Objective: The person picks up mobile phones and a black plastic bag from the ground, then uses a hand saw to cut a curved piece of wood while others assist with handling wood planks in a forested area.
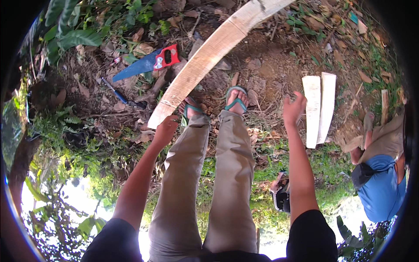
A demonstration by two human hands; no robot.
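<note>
I see pale, rough-sawn wood in the long plank point(205, 61) under my left hand point(165, 130), its grain matt and dry. Two shorter boards point(320, 108) look like the same raw timber. The handsaw point(146, 63) has a dull blue metal blade and a glossy red plastic handle. My trousers point(218, 174) are matt khaki cloth; the sandals point(235, 101) have smooth teal straps.

Daylight, soft shade on ground; bottom blown out w/ glare; strong fisheye bend, dark vignette at rim.
</note>
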